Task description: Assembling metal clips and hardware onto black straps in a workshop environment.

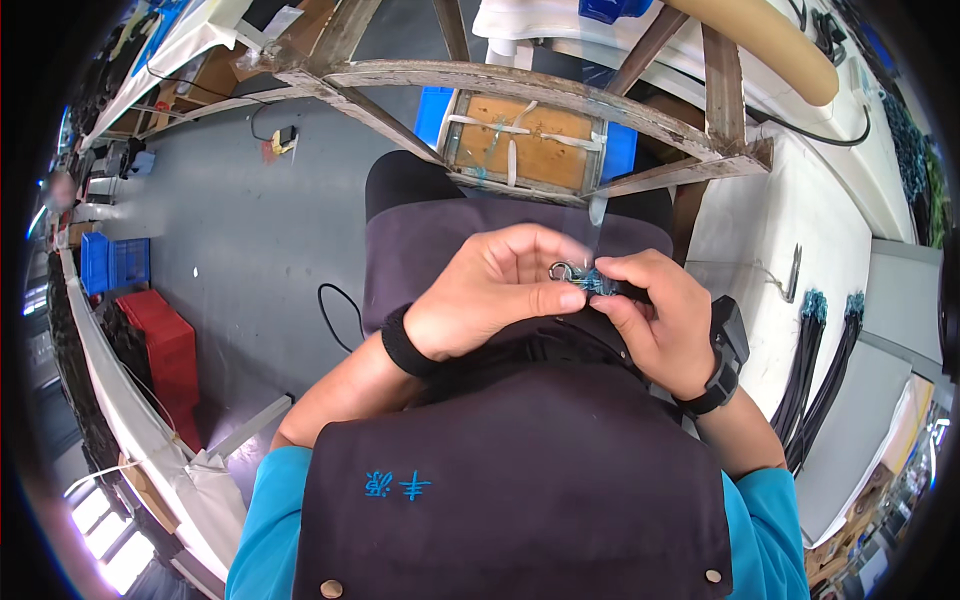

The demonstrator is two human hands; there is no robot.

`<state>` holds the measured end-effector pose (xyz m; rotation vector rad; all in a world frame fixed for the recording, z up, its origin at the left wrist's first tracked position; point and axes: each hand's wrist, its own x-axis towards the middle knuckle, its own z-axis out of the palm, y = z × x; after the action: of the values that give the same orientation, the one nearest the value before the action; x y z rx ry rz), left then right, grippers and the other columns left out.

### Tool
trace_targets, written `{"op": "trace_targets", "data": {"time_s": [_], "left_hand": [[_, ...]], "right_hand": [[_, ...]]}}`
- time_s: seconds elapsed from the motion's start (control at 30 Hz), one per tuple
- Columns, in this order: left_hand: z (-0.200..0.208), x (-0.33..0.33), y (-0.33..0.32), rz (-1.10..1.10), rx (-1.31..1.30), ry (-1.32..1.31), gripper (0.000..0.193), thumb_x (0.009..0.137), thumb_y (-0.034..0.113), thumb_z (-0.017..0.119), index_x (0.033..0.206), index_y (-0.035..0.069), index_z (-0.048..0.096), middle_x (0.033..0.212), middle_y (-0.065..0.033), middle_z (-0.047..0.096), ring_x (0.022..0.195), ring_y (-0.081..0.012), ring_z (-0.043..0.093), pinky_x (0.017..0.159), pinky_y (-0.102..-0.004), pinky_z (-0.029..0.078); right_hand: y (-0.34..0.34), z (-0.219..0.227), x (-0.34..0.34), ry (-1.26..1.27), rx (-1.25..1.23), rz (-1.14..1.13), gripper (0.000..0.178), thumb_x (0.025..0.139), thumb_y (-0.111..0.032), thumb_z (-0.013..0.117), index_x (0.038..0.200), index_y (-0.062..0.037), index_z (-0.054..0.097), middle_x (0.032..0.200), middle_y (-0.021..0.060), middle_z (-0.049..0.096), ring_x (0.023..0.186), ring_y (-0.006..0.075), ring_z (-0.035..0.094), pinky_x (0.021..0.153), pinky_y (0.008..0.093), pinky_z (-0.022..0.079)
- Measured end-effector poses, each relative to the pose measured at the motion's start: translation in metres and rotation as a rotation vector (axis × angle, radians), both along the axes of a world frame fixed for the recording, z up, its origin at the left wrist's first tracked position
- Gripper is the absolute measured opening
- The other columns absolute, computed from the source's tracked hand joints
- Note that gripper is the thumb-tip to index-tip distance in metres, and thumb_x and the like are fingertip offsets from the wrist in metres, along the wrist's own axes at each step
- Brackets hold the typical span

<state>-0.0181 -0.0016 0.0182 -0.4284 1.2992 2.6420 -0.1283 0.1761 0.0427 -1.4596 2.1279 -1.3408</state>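
In front of my lap, both hands meet over a small silver metal hook (561, 271) with a teal, knotted-looking cord (597, 281) at its right side. My left hand (490, 290) is closed on the hook, its thumb along the lower side and its fingers curled behind. Thumb and forefinger of my right hand (662, 315) pinch the teal cord close to the hook. Something dark shows under the right fingers, but I cannot make out what it is. A dark apron (520, 460) covers my chest and lap.
A worn frame (520, 85) stands ahead, with a taped wooden board (520, 140) inside. On the white table (750, 260) at the right lie black cord bundles (805, 370) with teal ends and metal tweezers (793, 275). Red bins (165, 360) and a blue crate (115, 262) stand left.
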Motion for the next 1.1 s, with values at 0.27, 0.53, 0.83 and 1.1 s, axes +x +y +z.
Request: {"op": "trace_targets", "data": {"time_s": [0.27, 0.53, 0.83, 1.1], "left_hand": [[-0.008, -0.007, -0.002, -0.005, -0.059, 0.210, 0.045, 0.079, -0.008, 0.066, 0.122, 0.000, 0.055, 0.118, -0.0153, 0.060, 0.111, -0.0198, 0.058, 0.091, -0.0318, 0.051], [-0.005, 0.000, 0.009, 0.071, -0.171, 0.092, 0.042, 0.081, -0.011, 0.063, 0.121, -0.001, 0.055, 0.119, -0.0157, 0.060, 0.103, -0.0212, 0.062, 0.091, -0.0308, 0.052], [-0.016, 0.006, 0.019, 0.144, -0.188, 0.072, 0.035, 0.083, -0.010, 0.060, 0.118, -0.005, 0.056, 0.102, -0.0142, 0.065, 0.093, -0.0183, 0.064, 0.084, -0.0291, 0.052], [-0.020, 0.012, 0.012, 0.229, -0.184, 0.038, 0.028, 0.082, -0.008, 0.062, 0.110, -0.003, 0.061, 0.100, -0.0163, 0.067, 0.090, -0.0177, 0.065, 0.082, -0.0286, 0.053]], "right_hand": [[0.002, -0.001, -0.004, -0.307, 0.073, -0.038, 0.015, 0.083, -0.006, 0.067, 0.096, -0.0004, 0.062, 0.080, 0.0093, 0.063, 0.068, 0.0157, 0.060, 0.059, 0.0248, 0.046], [-0.001, 0.006, -0.018, -0.569, 0.404, -0.020, 0.019, 0.092, -0.018, 0.059, 0.082, -0.0015, 0.060, 0.062, 0.0041, 0.057, 0.057, 0.0056, 0.050, 0.051, 0.0215, 0.038], [0.001, -0.010, -0.010, -1.531, 0.316, -0.036, 0.033, 0.095, -0.033, 0.052, 0.087, -0.0019, 0.060, 0.059, -0.0015, 0.049, 0.046, 0.0019, 0.035, 0.041, 0.0176, 0.023], [0.021, -0.028, -0.014, -0.623, 0.095, -0.145, 0.029, 0.092, -0.030, 0.057, 0.097, -0.0008, 0.060, 0.079, 0.0094, 0.063, 0.075, 0.0197, 0.064, 0.067, 0.0307, 0.050]]}}
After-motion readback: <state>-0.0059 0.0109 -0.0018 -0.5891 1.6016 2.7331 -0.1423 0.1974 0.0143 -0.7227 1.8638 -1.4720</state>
